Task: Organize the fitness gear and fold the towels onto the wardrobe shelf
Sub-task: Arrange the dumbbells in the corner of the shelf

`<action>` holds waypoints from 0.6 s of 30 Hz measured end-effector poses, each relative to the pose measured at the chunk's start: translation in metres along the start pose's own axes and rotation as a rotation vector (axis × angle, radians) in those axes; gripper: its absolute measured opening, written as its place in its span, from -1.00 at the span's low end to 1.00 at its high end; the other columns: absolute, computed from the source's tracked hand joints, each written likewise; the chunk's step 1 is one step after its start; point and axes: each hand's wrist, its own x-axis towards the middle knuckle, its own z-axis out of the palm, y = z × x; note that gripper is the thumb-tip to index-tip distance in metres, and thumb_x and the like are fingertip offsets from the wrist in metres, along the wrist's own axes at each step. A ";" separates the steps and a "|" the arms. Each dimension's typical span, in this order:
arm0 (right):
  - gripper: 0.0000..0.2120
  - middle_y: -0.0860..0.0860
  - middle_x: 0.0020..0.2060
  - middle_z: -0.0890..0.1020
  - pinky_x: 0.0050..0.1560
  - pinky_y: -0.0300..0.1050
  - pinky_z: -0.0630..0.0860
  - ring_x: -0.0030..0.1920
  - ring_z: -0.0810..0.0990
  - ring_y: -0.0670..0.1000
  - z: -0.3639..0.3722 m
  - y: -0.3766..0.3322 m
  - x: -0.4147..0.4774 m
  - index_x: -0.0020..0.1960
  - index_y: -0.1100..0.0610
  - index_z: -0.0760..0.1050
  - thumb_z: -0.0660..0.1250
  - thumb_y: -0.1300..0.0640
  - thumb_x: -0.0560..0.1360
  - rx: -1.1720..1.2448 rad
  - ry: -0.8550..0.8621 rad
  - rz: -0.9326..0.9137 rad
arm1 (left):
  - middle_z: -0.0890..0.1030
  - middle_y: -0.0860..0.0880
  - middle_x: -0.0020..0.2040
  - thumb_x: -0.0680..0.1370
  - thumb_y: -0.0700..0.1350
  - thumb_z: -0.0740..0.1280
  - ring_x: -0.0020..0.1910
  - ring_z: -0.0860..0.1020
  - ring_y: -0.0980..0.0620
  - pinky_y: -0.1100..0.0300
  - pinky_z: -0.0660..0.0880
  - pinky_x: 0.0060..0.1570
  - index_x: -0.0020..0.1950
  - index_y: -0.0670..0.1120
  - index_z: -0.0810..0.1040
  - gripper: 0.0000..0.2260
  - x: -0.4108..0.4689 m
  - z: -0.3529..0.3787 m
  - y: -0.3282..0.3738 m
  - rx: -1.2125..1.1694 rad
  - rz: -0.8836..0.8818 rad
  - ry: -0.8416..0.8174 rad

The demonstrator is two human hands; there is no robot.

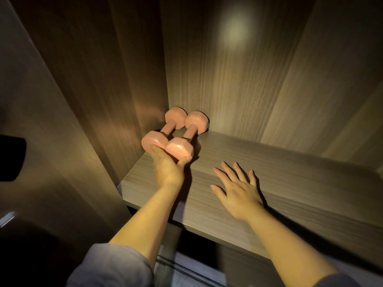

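Note:
Two pink dumbbells lie side by side in the back left corner of the wooden wardrobe shelf [290, 183]. The left dumbbell [165, 127] sits against the side wall, the right dumbbell [191, 133] next to it, their far ends near the back panel. My left hand [167, 168] presses its palm against their near ends, thumb under the right dumbbell's head. My right hand [236, 187] lies flat on the shelf with fingers spread, holding nothing. No towels are in view.
The wardrobe's left side wall [93, 90] and back panel [228, 69] close in the corner. The shelf runs off to the right. A dark object [10, 158] juts in at the left edge. Below the shelf front a lower compartment [196, 270] shows.

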 end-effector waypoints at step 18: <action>-0.42 -0.16 0.58 -0.13 0.49 0.30 -0.27 0.58 -0.22 0.03 -0.002 -0.007 0.002 0.56 -0.24 -0.10 -0.20 -0.34 0.58 0.020 -0.018 -0.002 | -0.07 -0.22 0.60 0.63 -0.04 0.24 0.54 0.05 -0.29 -0.11 0.00 0.54 0.58 -0.26 -0.20 -0.25 -0.013 0.011 0.004 0.254 -0.003 -0.024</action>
